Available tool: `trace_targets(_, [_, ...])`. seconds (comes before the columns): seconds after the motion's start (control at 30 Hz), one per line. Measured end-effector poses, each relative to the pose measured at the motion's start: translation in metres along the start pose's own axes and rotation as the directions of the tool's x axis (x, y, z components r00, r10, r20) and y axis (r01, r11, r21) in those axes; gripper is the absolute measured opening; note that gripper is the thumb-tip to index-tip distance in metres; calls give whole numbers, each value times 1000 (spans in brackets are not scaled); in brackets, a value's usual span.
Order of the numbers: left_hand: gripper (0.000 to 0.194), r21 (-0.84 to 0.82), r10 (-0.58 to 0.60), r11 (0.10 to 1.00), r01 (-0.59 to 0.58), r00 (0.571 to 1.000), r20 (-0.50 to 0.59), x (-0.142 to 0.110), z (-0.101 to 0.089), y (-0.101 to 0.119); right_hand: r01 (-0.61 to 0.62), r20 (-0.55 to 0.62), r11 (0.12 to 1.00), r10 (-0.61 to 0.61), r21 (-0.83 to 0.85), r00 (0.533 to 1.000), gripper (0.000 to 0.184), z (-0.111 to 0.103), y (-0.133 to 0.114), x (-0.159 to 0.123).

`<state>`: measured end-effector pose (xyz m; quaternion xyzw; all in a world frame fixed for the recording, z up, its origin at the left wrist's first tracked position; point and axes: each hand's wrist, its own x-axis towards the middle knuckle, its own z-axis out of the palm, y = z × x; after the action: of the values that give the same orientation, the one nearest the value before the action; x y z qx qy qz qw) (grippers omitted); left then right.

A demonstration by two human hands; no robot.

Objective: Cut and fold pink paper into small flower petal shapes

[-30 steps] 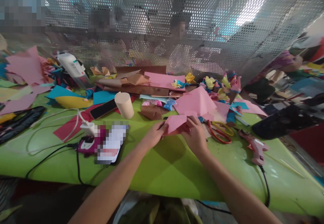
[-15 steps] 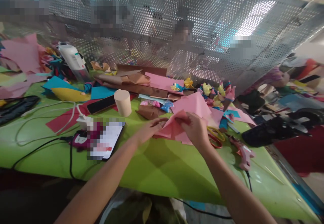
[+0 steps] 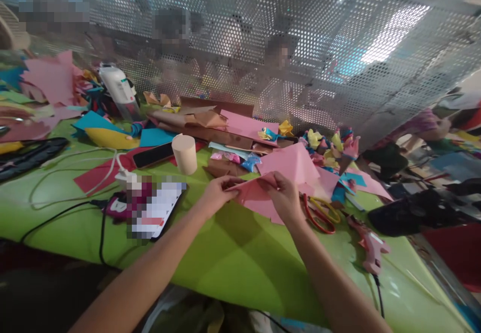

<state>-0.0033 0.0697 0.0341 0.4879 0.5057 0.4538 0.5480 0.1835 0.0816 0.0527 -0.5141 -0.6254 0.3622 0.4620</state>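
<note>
Both of my hands hold a folded pink paper sheet (image 3: 251, 192) over the green table cover (image 3: 233, 253). My left hand (image 3: 215, 196) pinches its left edge, fingers closed. My right hand (image 3: 285, 197) grips the top right part, fingers curled over the fold. More pink paper (image 3: 291, 165) lies just behind it. Scissors with red and yellow handles (image 3: 319, 212) lie right of my right hand.
A pink glue gun (image 3: 370, 245) lies at the right, a phone (image 3: 156, 210) with cables at the left, a beige paper cup (image 3: 185, 153) behind it. Coloured paper scraps and folded paper flowers (image 3: 330, 145) cover the back. A perforated metal screen (image 3: 263, 47) backs the table.
The pink sheet has been folded flatter and lower between my hands. My right hand's fingers shifted along the upper fold. The view swung slightly right.
</note>
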Motion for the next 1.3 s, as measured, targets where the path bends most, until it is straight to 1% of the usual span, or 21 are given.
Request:
trace_targets(0.03, [25,2,11,1000,-11,1000,-18,1,1,-1,-41,2,997,41,69,999,19,1,2,-1])
trace_targets(0.1, [19,35,47,998,-46,998,-43,2,3,-3,-133,24,968,131,211,991,28,3,8,-2])
trace_targets(0.17, [19,99,99,991,-95,994,-42,2,4,-2,-214,74,922,201,321,977,37,4,14,-3])
trace_targets(0.27, [26,221,160,964,-148,987,-35,0,4,-1,-297,155,876,257,379,954,34,5,19,-4])
trace_targets(0.33, [32,307,178,939,-157,983,-40,-3,3,0,-310,169,868,264,389,950,28,7,19,-4])
trace_targets(0.4, [35,384,188,910,-157,981,-45,-5,3,1,-300,139,859,267,415,954,25,8,18,-4])
trace_targets(0.5, [32,468,206,869,-159,977,-51,-7,3,3,-299,89,828,293,475,952,23,12,17,-4])
trace_targets(0.57, [30,502,218,850,-161,974,-56,-9,4,6,-299,90,812,295,501,951,22,14,17,-5])
trace_targets(0.63, [28,528,228,833,-166,972,-56,-11,4,7,-290,98,829,277,479,956,22,13,17,-5])
trace_targets(0.7, [28,573,262,798,-188,964,-49,-13,5,8,-264,134,875,228,407,964,27,7,18,-3])
trace_targets(0.77, [29,639,326,735,-226,945,-40,-15,5,7,-216,215,925,153,313,965,39,-5,19,1])
trace_targets(0.83, [34,707,398,656,-265,917,-26,-17,5,5,-169,315,960,93,224,945,55,-21,20,7])
trace_targets(0.87, [36,736,428,616,-281,903,-14,-17,5,4,-159,344,967,84,197,935,57,-29,21,10])
trace_targets(0.9, [39,764,454,575,-294,891,1,-18,4,3,-148,350,968,69,204,934,55,-35,22,12])
trace_targets(0.97, [45,807,496,497,-318,868,37,-19,5,1,-117,283,961,42,251,958,45,-42,22,15])
trace_targets(1.03, [49,833,526,431,-347,847,81,-20,6,0,-112,221,952,48,284,974,35,-39,21,14])
trace_targets(1.07, [50,840,538,404,-362,837,102,-21,6,0,-128,218,951,66,283,974,32,-35,20,12])
trace_targets(1.13, [49,841,557,365,-400,817,147,-23,7,0,-177,271,952,107,250,957,33,-22,17,6])
trace_targets(1.2, [45,832,570,340,-439,800,188,-25,9,0,-201,309,961,136,188,941,36,-10,15,1])
trace_targets(1.3, [37,808,576,347,-476,788,217,-26,9,0,-211,292,970,167,124,942,30,0,15,-4])
